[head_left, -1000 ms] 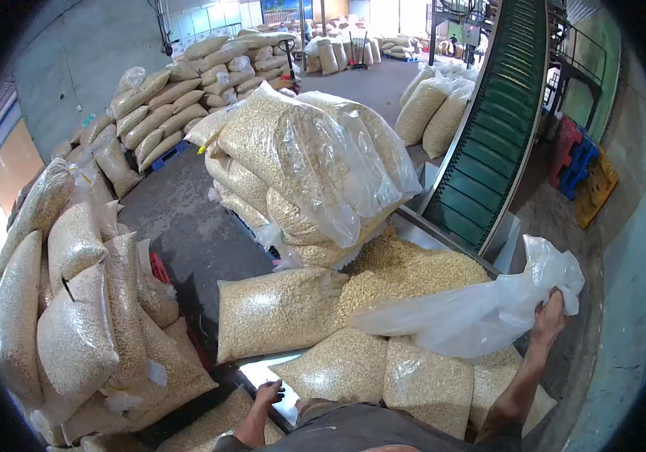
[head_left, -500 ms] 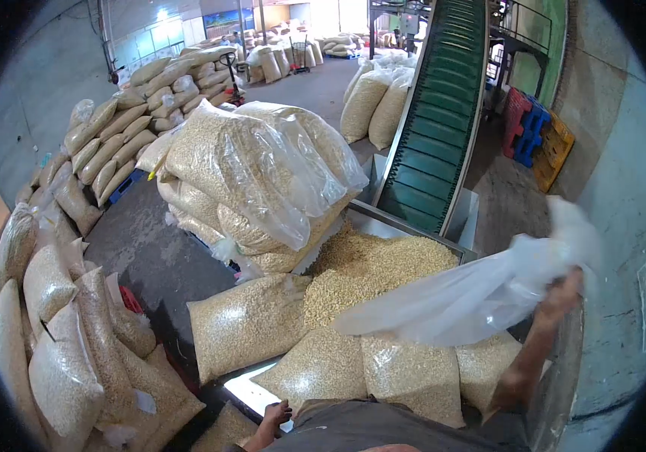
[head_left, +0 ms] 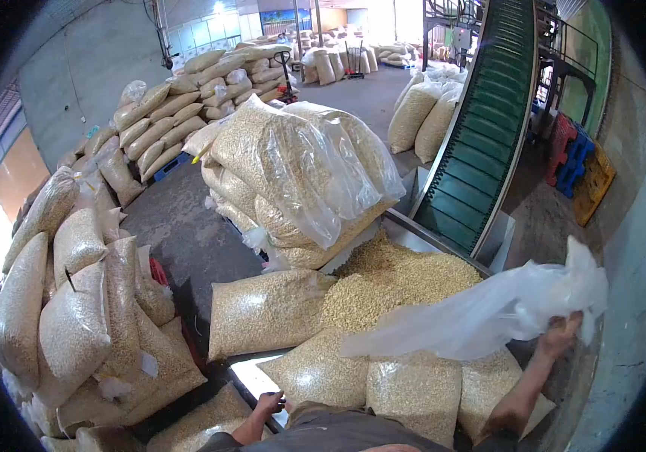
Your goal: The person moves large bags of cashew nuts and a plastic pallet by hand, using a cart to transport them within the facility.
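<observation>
One green conveyor (head_left: 481, 143). At its foot: one loose grain pile (head_left: 398, 279), four flat full sacks (head_left: 266, 313), one empty clear bag (head_left: 481, 316). Left of it: two upright sacks (head_left: 413, 113). Right: three crate stacks (head_left: 575, 162).

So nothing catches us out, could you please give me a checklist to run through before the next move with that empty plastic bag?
1. Grip: right hand is closed on one end of the limp clear plastic bag: ok.
2. Bag looks emptied: ok.
3. Support: left hand is at the pale metal rim, hold unclear: cannot tell.
4. The heap of loose pale kernels is not spilling onto the floor: ok.
5. Whether the green inclined conveyor belt is running: cannot tell.
6. The filled clear sacks in front lie flat: ok.
</observation>
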`<state>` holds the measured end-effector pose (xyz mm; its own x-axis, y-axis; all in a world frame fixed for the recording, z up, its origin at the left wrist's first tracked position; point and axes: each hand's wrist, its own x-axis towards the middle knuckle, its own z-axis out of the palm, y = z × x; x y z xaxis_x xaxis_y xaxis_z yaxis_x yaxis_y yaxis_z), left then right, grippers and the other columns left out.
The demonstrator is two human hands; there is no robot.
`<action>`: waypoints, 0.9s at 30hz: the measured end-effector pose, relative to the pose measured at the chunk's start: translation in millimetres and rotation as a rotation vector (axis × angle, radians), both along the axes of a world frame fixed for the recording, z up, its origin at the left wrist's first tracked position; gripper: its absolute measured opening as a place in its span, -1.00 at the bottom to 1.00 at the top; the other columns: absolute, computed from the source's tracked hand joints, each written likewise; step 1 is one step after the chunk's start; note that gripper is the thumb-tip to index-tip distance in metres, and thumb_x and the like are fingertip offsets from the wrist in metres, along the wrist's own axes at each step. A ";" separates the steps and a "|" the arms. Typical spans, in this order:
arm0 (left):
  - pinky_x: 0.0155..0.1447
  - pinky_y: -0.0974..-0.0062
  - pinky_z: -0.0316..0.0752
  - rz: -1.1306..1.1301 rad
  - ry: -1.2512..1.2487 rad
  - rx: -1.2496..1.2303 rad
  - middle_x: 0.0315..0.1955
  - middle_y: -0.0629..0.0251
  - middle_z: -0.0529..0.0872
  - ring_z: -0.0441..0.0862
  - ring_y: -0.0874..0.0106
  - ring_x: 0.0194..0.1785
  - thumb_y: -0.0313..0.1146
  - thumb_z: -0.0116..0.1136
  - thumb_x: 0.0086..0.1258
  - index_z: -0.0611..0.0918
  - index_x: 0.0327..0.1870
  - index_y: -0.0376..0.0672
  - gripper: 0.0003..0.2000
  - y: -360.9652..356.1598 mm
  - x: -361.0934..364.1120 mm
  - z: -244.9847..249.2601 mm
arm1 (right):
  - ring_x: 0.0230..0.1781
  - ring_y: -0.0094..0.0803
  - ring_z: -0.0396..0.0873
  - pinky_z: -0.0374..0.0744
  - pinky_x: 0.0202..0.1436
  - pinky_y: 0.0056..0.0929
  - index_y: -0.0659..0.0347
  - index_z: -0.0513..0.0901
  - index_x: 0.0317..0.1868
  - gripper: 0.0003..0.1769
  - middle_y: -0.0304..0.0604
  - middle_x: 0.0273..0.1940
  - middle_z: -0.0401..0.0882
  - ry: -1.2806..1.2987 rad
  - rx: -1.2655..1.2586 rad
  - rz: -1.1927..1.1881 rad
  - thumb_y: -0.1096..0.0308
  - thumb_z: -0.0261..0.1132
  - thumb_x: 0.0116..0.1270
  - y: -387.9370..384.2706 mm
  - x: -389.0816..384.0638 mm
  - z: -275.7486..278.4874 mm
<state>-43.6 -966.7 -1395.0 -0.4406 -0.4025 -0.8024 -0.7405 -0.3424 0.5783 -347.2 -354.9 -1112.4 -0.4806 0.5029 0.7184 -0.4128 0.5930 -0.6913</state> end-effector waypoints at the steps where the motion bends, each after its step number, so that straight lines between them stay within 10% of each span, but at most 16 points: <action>1: -0.42 0.49 0.51 0.002 0.022 0.011 -0.32 0.17 0.69 0.62 0.41 -0.43 -0.20 0.16 0.37 0.58 -0.10 -0.36 -0.66 6.2 1.8 3.8 | 0.07 -0.04 0.52 0.50 0.16 -0.05 0.40 0.35 0.23 -0.11 0.09 0.05 0.50 -0.189 0.079 -0.149 -0.35 -0.15 0.37 1.0 -1.8 -2.8; 5: -0.40 0.50 0.47 -0.031 0.004 -0.003 -0.33 0.20 0.69 0.61 0.44 -0.44 -0.17 0.17 0.35 0.59 -0.12 -0.32 -0.67 38.0 17.3 23.5 | 0.16 -0.07 0.41 0.45 0.18 -0.03 0.37 0.25 0.29 -0.14 0.13 0.21 0.33 0.370 0.016 0.189 -0.31 -0.06 0.36 -10.9 3.4 2.7; 27: -0.36 0.47 0.52 -0.118 0.075 -0.004 -0.27 0.11 0.70 0.65 0.34 -0.34 -0.11 0.19 0.34 0.56 -0.08 -0.35 -0.59 49.6 88.4 8.2 | -0.03 -0.10 0.49 0.46 0.09 -0.15 0.38 0.41 0.07 -0.49 0.06 0.00 0.48 0.228 0.087 -0.038 0.16 0.11 0.23 23.2 124.9 -46.7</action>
<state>44.8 -917.1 -1386.7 -0.5441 -0.3471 -0.7639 -0.7299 -0.2533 0.6349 -222.3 -331.7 -1159.0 -0.2830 0.4489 0.8476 -0.5288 0.6642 -0.5284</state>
